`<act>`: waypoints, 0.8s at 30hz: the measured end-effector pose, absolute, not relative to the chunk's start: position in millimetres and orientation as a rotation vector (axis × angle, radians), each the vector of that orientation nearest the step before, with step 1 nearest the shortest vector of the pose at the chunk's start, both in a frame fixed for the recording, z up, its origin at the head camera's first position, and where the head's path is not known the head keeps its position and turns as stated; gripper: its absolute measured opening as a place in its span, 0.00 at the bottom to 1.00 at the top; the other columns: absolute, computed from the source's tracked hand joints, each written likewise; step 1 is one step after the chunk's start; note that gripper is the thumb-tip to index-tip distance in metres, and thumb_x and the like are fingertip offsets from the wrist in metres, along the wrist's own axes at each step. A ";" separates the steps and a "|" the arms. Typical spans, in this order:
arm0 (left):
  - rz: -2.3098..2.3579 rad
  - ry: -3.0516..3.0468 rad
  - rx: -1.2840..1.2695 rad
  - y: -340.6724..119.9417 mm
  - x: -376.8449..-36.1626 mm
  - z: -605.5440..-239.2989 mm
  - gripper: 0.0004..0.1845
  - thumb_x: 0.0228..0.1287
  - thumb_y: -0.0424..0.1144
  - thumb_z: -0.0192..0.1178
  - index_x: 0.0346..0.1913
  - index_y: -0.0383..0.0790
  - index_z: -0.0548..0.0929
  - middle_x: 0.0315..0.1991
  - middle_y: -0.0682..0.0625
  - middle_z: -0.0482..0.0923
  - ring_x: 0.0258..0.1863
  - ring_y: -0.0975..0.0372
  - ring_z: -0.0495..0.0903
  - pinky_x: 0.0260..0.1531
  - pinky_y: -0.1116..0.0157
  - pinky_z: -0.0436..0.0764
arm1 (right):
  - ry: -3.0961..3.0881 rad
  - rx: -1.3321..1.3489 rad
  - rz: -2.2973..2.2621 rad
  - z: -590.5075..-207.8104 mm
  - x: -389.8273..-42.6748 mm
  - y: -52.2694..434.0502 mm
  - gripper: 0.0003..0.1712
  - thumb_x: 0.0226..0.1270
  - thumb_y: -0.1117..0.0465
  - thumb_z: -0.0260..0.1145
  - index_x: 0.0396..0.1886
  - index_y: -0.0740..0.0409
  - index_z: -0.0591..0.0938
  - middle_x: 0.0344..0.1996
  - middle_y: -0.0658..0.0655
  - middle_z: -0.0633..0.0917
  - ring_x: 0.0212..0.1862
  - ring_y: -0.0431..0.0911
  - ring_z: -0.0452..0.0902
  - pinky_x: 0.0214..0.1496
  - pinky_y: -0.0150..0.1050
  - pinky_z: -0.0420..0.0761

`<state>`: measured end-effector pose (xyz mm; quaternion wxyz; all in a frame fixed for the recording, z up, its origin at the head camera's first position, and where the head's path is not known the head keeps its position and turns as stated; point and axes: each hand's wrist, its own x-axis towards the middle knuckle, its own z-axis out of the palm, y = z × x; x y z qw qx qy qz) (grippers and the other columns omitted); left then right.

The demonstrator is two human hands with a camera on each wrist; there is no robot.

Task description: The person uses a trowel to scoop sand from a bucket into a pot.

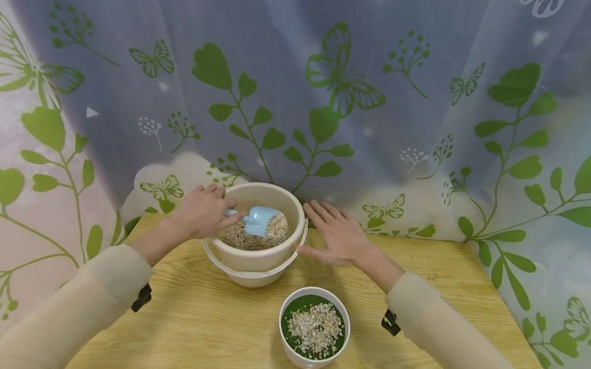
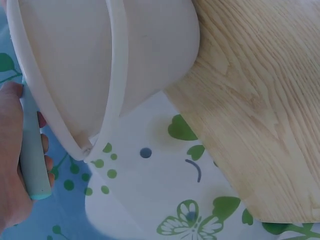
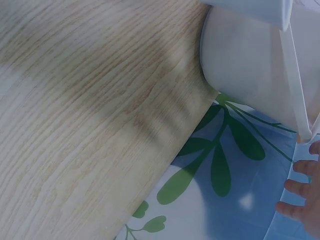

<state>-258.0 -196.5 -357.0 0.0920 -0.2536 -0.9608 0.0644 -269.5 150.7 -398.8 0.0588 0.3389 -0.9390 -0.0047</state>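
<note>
My left hand (image 1: 203, 212) grips the handle of a light-blue scoop (image 1: 259, 221) over the cream bucket (image 1: 256, 262). Pale, grain-like granules (image 1: 277, 227) sit in the scoop's blade, and browner granules (image 1: 242, 239) lie in the bucket below it. In the left wrist view, fingers wrap around the scoop handle (image 2: 32, 145) beside the bucket rim. My right hand (image 1: 337, 236) is held with straight, spread fingers at the bucket's right side, holding nothing. Only its fingers (image 3: 298, 188) show at the right edge of the right wrist view.
A white bowl (image 1: 286, 344) with a green inside and pale granules in it stands nearer me on the wooden table (image 1: 188, 314). The bucket's white carrying handle (image 1: 225, 269) hangs down its front. A curtain (image 1: 283, 63) with leaves and butterflies hangs behind the table.
</note>
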 end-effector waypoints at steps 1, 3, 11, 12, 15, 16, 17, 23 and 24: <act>0.196 -2.850 -0.747 -197.4 -257.0 -356.5 0.32 0.81 0.63 0.46 0.65 0.41 0.84 0.62 0.32 0.83 0.63 0.39 0.81 0.63 0.40 0.80 | -2.837 1.031 -0.009 -399.3 -268.5 151.8 0.63 0.67 0.14 0.42 0.88 0.51 0.49 0.86 0.60 0.57 0.85 0.61 0.55 0.82 0.62 0.64; 0.195 -2.848 -0.741 -199.2 -255.3 -356.2 0.32 0.81 0.63 0.46 0.65 0.41 0.84 0.61 0.33 0.83 0.62 0.40 0.82 0.62 0.40 0.81 | -2.827 1.038 0.003 -399.7 -266.1 153.9 0.62 0.68 0.17 0.46 0.88 0.50 0.48 0.86 0.60 0.57 0.85 0.61 0.56 0.82 0.62 0.64; 0.175 -2.833 -0.748 -202.6 -248.6 -356.7 0.33 0.81 0.64 0.46 0.65 0.41 0.84 0.61 0.32 0.83 0.62 0.40 0.82 0.61 0.40 0.82 | -2.823 1.055 0.003 -402.0 -255.4 161.1 0.63 0.67 0.15 0.44 0.88 0.50 0.47 0.86 0.59 0.55 0.85 0.62 0.56 0.83 0.62 0.63; 0.169 -2.830 -0.749 -202.6 -247.8 -356.3 0.32 0.81 0.64 0.46 0.65 0.41 0.84 0.61 0.32 0.83 0.62 0.40 0.82 0.61 0.39 0.81 | -2.821 1.058 -0.003 -402.1 -253.9 162.0 0.63 0.67 0.15 0.44 0.88 0.50 0.47 0.86 0.59 0.55 0.85 0.62 0.56 0.83 0.62 0.63; 0.157 -2.821 -0.752 -202.5 -244.4 -354.6 0.32 0.81 0.63 0.47 0.64 0.41 0.84 0.60 0.33 0.84 0.61 0.40 0.82 0.61 0.40 0.82 | -2.807 1.072 -0.002 -402.6 -249.2 165.2 0.63 0.67 0.15 0.44 0.88 0.51 0.48 0.86 0.60 0.56 0.84 0.62 0.57 0.82 0.62 0.64; 0.155 -2.817 -0.755 -202.5 -243.2 -354.1 0.31 0.81 0.63 0.47 0.63 0.41 0.84 0.59 0.33 0.84 0.60 0.40 0.82 0.60 0.40 0.82 | -2.793 1.081 -0.003 -402.8 -247.7 166.4 0.63 0.67 0.14 0.43 0.88 0.51 0.49 0.86 0.60 0.57 0.84 0.63 0.58 0.81 0.62 0.65; 0.154 -2.813 -0.758 -202.5 -241.9 -353.7 0.31 0.81 0.62 0.47 0.63 0.41 0.84 0.58 0.33 0.84 0.58 0.40 0.83 0.58 0.40 0.82 | -2.774 1.092 0.002 -403.0 -246.3 167.6 0.64 0.67 0.14 0.42 0.87 0.52 0.51 0.85 0.61 0.58 0.83 0.63 0.59 0.81 0.62 0.66; 0.158 -2.802 -0.764 -200.5 -233.6 -351.6 0.30 0.80 0.63 0.48 0.61 0.41 0.85 0.56 0.35 0.85 0.55 0.42 0.83 0.56 0.43 0.84 | -2.693 1.141 0.026 -406.0 -238.9 177.8 0.64 0.67 0.13 0.39 0.86 0.55 0.55 0.83 0.62 0.63 0.81 0.65 0.63 0.77 0.64 0.71; 0.159 -2.807 -0.760 -199.6 -232.5 -351.3 0.31 0.80 0.63 0.48 0.62 0.42 0.85 0.57 0.35 0.85 0.57 0.42 0.83 0.57 0.43 0.84 | -2.690 1.144 0.025 -406.6 -237.7 179.8 0.64 0.67 0.14 0.40 0.86 0.55 0.55 0.83 0.62 0.63 0.81 0.65 0.64 0.76 0.65 0.71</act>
